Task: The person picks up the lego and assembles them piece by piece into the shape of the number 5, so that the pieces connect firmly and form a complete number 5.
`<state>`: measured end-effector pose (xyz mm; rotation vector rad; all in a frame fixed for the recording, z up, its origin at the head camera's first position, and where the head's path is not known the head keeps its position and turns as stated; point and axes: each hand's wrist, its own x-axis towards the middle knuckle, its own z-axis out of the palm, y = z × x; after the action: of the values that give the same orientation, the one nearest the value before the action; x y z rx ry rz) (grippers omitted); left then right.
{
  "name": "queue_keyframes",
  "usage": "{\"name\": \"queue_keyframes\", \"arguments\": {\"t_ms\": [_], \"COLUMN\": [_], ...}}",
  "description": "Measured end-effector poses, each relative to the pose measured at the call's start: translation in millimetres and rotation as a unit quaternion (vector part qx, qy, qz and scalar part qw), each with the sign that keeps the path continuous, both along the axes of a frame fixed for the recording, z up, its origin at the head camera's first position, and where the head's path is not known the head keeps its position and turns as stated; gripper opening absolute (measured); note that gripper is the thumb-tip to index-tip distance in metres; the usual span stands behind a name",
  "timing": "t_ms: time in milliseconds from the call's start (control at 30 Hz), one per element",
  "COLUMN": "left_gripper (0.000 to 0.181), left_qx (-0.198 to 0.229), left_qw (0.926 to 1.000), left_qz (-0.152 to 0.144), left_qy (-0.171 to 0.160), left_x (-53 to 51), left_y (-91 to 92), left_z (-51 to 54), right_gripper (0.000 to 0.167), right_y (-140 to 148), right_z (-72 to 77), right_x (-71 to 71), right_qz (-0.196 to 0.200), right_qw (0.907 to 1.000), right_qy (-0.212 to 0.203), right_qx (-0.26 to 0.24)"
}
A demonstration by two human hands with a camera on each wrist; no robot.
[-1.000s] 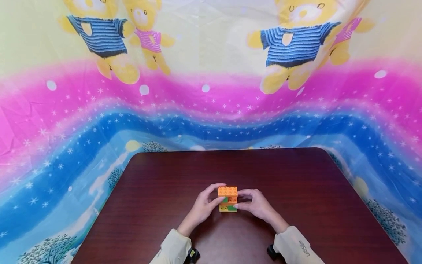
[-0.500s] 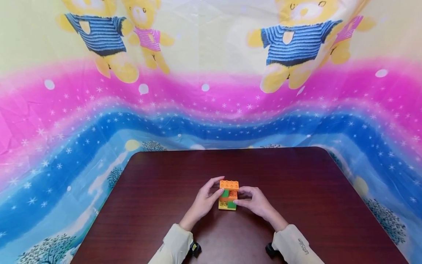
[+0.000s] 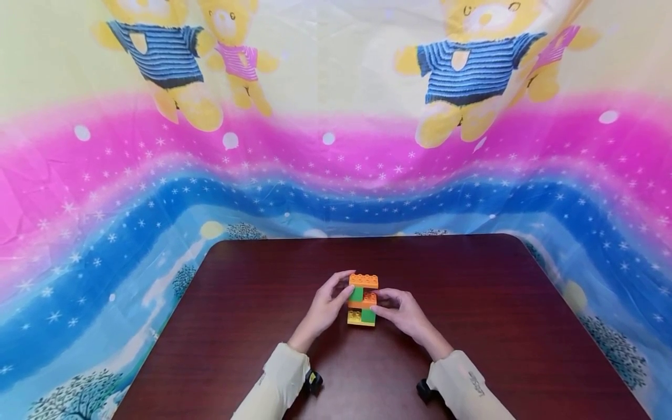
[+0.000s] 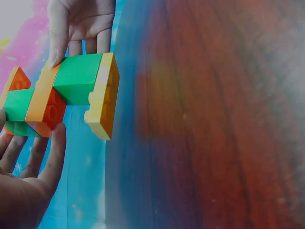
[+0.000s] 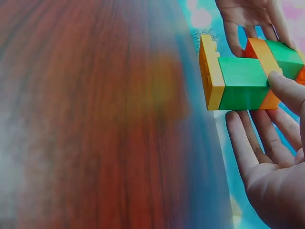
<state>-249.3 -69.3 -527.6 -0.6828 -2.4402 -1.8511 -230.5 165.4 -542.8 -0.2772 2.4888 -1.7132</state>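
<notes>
Both hands hold one stack of toy building bricks point(image 3: 363, 296) upright over the middle of the table. From the bottom it has a yellow studded plate point(image 4: 105, 98), a green brick point(image 5: 243, 83) at the right, an orange plate, a second green brick point(image 3: 357, 293) at the left, and an orange plate point(image 3: 364, 280) on top. My left hand point(image 3: 326, 306) grips the upper left side, thumb in front, with its rear fingers partly hidden. My right hand point(image 3: 405, 312) pinches the right side lower down, its thumb by the middle orange plate. A blurred yellow reflection shows below the stack.
The dark reddish-brown table point(image 3: 252, 280) has rounded far corners. Behind it hangs a cloth backdrop point(image 3: 325, 163) printed with bears and snowflakes. Light sleeves point(image 3: 286, 373) cover the forearms, and a black device point(image 3: 313, 382) sits at each wrist.
Both hands have moved the brick stack upward in the head view. More of its front face shows now, and less of the top. The grip looks the same.
</notes>
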Motion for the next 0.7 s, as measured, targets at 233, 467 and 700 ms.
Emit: {"name": "queue_keyframes", "arguments": {"t_ms": [233, 467, 700], "left_gripper": [0.039, 0.042, 0.042], "left_qx": [-0.001, -0.008, 0.000], "left_qw": [0.9997, 0.9996, 0.9993], "left_qz": [0.017, 0.026, 0.032], "left_qy": [0.017, 0.007, -0.016], "left_x": [-9.1, -17.2, -26.4], "left_y": [1.6, 3.3, 7.0], "left_z": [-1.3, -2.9, -5.5], "right_gripper": [0.042, 0.041, 0.043], "right_y": [-3, -3, -4], "right_z": [-4.5, -5.1, -6.2], "right_x": [-8.7, -14.6, -19.2], "right_qz": [-0.032, -0.032, -0.038], "right_qw": [0.9995, 0.9994, 0.9991], "right_qy": [-0.004, 0.011, 0.018], "right_qx": [-0.001, -0.012, -0.010]}}
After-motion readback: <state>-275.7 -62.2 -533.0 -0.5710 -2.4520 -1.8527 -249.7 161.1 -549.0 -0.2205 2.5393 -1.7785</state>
